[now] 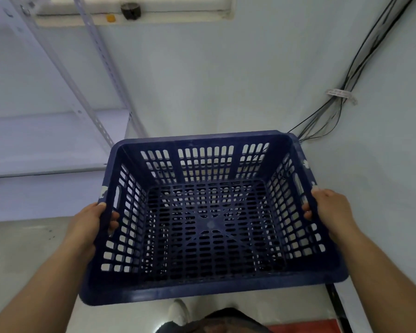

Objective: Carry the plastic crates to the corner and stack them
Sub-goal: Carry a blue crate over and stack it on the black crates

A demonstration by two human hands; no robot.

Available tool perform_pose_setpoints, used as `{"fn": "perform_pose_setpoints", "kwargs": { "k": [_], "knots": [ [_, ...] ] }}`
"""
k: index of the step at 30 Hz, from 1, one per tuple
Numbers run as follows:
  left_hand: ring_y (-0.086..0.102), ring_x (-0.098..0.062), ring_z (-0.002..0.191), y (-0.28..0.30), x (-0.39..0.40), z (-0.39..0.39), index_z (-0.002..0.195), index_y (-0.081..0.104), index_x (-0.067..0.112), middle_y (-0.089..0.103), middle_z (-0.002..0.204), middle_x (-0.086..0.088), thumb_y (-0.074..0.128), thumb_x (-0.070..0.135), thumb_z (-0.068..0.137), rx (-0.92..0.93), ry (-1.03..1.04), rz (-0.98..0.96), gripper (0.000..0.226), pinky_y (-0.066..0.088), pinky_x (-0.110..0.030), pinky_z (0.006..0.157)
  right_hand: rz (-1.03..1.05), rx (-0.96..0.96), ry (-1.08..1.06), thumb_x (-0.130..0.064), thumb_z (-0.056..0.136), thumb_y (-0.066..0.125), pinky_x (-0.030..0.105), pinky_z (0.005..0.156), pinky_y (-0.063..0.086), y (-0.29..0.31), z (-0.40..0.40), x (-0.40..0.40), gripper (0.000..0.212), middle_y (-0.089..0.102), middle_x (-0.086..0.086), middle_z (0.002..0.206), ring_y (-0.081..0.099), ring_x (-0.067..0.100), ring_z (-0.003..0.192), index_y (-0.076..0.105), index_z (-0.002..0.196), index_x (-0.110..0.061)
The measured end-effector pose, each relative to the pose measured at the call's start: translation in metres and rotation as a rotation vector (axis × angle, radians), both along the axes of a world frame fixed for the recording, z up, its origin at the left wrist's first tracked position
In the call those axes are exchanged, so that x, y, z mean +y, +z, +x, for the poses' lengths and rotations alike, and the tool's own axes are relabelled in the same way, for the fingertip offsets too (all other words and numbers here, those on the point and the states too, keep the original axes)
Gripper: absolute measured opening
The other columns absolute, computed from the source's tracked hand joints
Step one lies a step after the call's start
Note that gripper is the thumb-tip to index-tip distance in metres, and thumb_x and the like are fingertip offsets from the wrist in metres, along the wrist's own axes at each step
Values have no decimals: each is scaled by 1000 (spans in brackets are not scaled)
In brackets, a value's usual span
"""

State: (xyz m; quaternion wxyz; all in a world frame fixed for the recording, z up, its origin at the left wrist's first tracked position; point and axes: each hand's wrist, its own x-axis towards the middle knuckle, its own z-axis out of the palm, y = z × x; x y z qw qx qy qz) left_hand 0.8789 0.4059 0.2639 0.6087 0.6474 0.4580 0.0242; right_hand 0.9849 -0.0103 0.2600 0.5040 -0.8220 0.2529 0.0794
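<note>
The left hand's (pixel 91 219) palm sits behind the blue crate's (pixel 209 288) side wall; only fingertips poke through the handle slot. The right hand (pixel 327 210) likewise wraps the far rim, its palm hidden. Both forearms run off the bottom edge. The metal shelf rack (pixel 46 140) is cut by the left edge and blurred. A white shoe (pixel 178 311) shows partly below the crate.

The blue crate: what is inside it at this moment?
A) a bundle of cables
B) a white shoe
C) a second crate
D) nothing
D: the blue crate, gripped at its side rims by the left hand and the right hand, shows only its bare slotted bottom.
</note>
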Motion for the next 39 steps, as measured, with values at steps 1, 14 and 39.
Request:
{"fn": "perform_pose_setpoints", "kwargs": {
  "k": [1, 14, 39],
  "knots": [
    [49, -21, 63, -1, -1, 0, 89, 55, 12, 57, 80, -11, 34, 20, 101, -7, 6, 0, 25, 39, -33, 58, -12, -11, 4, -28, 99, 41, 34, 60, 46, -2, 0, 0, 34, 62, 14, 72, 53, 26, 55, 61, 94, -1],
    [50, -22, 60, -4, 3, -1, 103, 56, 8, 59, 81, -12, 39, 22, 98, -31, 33, 12, 23, 41, -34, 57, -33, -28, -2, -30, 97, 38, 34, 60, 45, -6, 0, 2, 35, 63, 12, 71, 54, 26, 54, 61, 98, -3],
    [54, -9, 38, -17, 12, 5, 112, 50, 7, 56, 75, -8, 36, 26, 99, -20, -38, -11, 26, 44, -24, 48, 58, -26, -24, -26, 96, 42, 34, 55, 45, -7, 10, 2, 36, 60, 13, 65, 52, 25, 48, 58, 110, 2]
  ]
}}
